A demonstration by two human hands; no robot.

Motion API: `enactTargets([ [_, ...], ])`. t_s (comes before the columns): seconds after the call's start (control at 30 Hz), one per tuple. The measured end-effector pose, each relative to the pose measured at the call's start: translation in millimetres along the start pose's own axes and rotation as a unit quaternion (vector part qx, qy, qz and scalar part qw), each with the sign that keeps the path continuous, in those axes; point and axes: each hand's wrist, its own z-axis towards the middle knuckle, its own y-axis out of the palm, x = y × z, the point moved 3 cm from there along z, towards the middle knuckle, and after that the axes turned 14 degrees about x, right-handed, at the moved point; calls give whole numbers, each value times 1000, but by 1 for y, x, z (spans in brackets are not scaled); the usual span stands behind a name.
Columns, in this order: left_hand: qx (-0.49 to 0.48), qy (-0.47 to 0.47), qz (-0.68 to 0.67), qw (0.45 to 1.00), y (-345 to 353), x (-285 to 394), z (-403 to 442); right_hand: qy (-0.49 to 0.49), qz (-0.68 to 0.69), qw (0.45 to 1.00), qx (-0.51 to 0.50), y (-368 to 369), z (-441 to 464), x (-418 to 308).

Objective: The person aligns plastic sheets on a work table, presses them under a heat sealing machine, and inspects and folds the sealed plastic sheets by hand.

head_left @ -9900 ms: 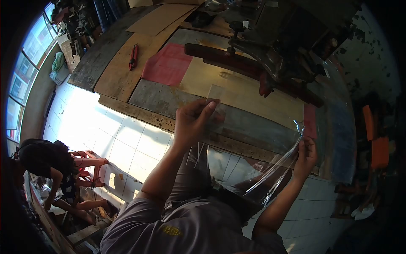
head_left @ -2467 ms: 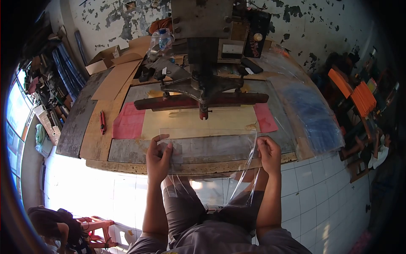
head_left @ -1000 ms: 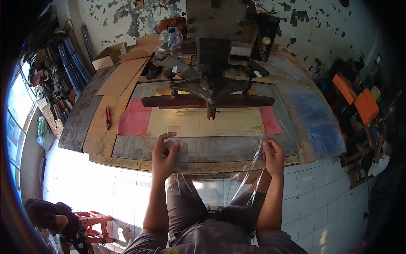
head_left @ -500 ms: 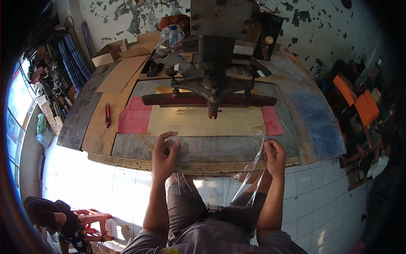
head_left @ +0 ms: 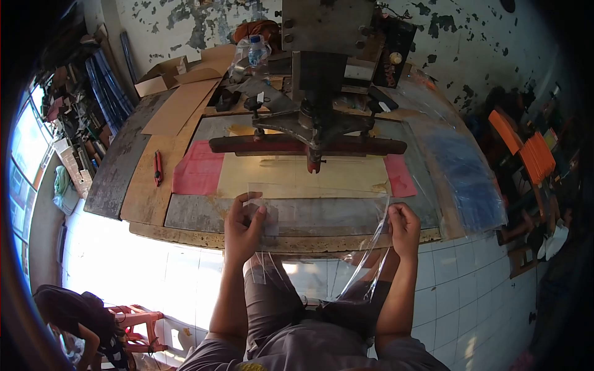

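A clear plastic sheet (head_left: 328, 216) stretches between my two hands over the table's front edge, its lower part hanging above my lap. My left hand (head_left: 245, 222) grips its left side between thumb and fingers. At the right side, my right hand (head_left: 403, 226) pinches the sheet's edge, where bright folds run down. Just beyond the sheet lies a yellow board (head_left: 297, 176) with pink pieces (head_left: 199, 168) at its ends. Above the board is a press with a long dark-red bar (head_left: 260, 145); whether the bar touches the board I cannot tell.
A red cutter (head_left: 158, 168) lies on the left of the table, near flat cardboard (head_left: 179, 108). Clear bluish plastic sheets (head_left: 467, 185) are stacked at the right. A water bottle (head_left: 255, 52) stands at the back. A person (head_left: 68, 321) is beside a red stool (head_left: 139, 324) at lower left.
Both hands keep their hold on the plastic sheet with almost no movement. The view shifts slightly, and the person at lower left has leaned to a different posture.
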Motion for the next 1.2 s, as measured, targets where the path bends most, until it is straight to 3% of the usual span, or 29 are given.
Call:
enactTargets([
  [0.13,-1,-12,-7,1000,-1,-2,-1,13,19,1000,11,0,1,0],
  [0.27,-16,12,21,1000,-5,-8,3,15,103,989,105,-17,1,15],
  [0.37,-23,19,-21,999,-2,-1,1,68,217,949,220,-36,-5,20],
  [0.47,-46,13,-48,998,0,-2,-1,23,285,899,331,-63,-11,30],
  [0.6,-55,50,0,997,4,4,-7,49,366,788,492,-78,-34,-49],
  [0.63,-53,72,16,996,8,9,-11,-3,349,836,424,-103,-39,-40],
  [0.7,-64,65,-8,996,15,19,-26,-40,356,830,429,-124,-42,-54],
  [0.8,-187,105,-17,977,39,32,-69,-83,326,831,443,-135,-50,-82],
  [0.87,-281,196,-14,939,59,37,-91,-116,274,820,489,-121,-51,-105],
  [0.97,-286,198,-26,937,85,40,-112,-123,267,843,450,-114,-58,-121],
  [1.07,-314,0,-89,945,99,34,-125,-123,229,817,515,-107,-63,-134],
  [1.17,-412,-93,-51,905,109,20,-139,-129,186,823,520,-102,-69,-143],
  [1.2,-429,-74,-53,899,108,21,-142,-130,182,824,521,-101,-71,-147],
])
